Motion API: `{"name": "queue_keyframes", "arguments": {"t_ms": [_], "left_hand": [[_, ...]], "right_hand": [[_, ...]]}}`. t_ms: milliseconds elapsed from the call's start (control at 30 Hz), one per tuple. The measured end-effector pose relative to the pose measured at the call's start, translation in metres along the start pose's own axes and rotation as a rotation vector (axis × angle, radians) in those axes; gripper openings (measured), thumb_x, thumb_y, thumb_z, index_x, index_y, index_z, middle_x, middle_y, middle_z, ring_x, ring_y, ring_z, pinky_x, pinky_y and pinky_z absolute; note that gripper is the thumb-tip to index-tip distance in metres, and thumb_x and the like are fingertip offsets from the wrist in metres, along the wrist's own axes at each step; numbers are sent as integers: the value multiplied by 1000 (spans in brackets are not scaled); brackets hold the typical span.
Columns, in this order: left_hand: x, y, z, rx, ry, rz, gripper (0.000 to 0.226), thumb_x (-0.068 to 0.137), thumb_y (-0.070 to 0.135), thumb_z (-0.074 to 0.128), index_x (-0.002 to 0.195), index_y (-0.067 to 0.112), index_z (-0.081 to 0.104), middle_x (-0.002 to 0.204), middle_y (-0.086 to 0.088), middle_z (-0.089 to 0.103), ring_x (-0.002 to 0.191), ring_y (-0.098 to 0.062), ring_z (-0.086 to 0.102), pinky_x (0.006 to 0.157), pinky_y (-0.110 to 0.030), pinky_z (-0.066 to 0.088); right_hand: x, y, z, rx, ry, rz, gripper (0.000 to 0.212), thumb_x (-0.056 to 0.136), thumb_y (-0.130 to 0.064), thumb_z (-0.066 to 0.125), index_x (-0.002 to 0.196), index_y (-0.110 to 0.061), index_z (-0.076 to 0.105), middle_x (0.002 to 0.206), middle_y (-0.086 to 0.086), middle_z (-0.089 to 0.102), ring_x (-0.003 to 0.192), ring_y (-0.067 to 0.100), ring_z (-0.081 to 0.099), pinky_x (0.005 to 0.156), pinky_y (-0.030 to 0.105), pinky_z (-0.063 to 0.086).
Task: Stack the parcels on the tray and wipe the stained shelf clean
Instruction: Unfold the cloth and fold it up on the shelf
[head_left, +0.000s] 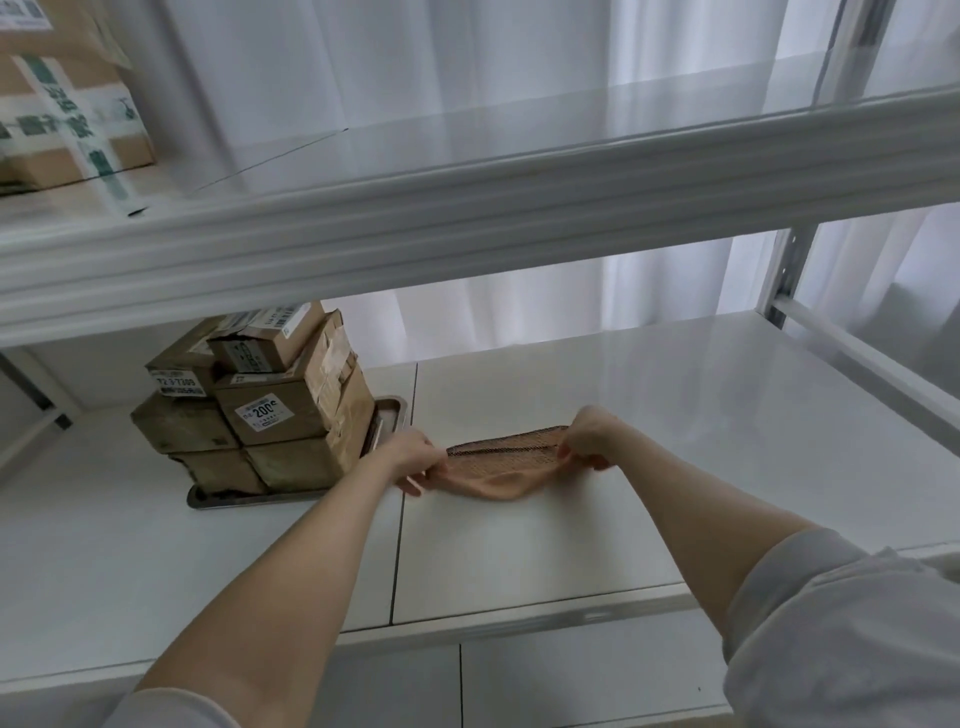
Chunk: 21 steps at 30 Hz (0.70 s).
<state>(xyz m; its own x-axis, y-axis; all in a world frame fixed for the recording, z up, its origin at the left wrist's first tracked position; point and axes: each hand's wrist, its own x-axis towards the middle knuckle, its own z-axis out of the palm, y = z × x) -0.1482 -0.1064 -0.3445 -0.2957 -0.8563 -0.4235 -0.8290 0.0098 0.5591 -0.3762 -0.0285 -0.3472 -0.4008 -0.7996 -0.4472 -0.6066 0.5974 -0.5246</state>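
Head view shows the white lower shelf board (571, 545) carrying a shallow rectangular metal tray (236, 500) toward its left rear. Brown cardboard parcels (270, 410) stand stacked on the tray in several layers, so the stacking step appears complete.

A peach-coloured cloth with a dark mesh edge (498, 470) is just right of the tray, near the middle of the shelf board. Whether it rests on the board or hangs just above it cannot be determined. Its long axis runs left to right, roughly parallel to the board's front edge.

The left hand (415, 460) pinches the cloth's left end. The right hand (587, 441) pinches its right end with fingers curled on the fabric. The cloth spans between them, so neither hand is nearer.

No stain is discernible on the board. The likely next step is to press the cloth flat and wipe along that axis.

A larger taped cardboard box (62, 104) sits at the left end of the upper shelf.
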Motion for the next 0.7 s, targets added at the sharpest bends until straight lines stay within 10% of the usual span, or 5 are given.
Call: {"name": "queue_keyframes", "arguments": {"t_ms": [233,400,700], "left_hand": [[8,-17,24,52,126,-116,31,91,27,60,106,1,55,96,-15,57,68,-25,61,47,-30,52],[19,-19,45,278,212,-122,40,84,41,63,106,7,60,114,-13,65,105,-30,63,84,-33,52],[21,44,64,-43,258,151,31,82,19,65,112,10,61,113,-11,65,104,-27,61,83,-31,50]], "right_hand": [[1,14,13,-123,169,35,9,83,-8,47,76,-11,49,92,6,54,86,27,54,73,28,43],[8,26,27,-118,127,85,12,83,-14,54,73,-14,48,94,6,55,84,26,56,72,27,44],[17,33,23,-6,163,101,13,80,-4,52,69,-11,49,89,10,59,80,26,62,67,27,47]]}}
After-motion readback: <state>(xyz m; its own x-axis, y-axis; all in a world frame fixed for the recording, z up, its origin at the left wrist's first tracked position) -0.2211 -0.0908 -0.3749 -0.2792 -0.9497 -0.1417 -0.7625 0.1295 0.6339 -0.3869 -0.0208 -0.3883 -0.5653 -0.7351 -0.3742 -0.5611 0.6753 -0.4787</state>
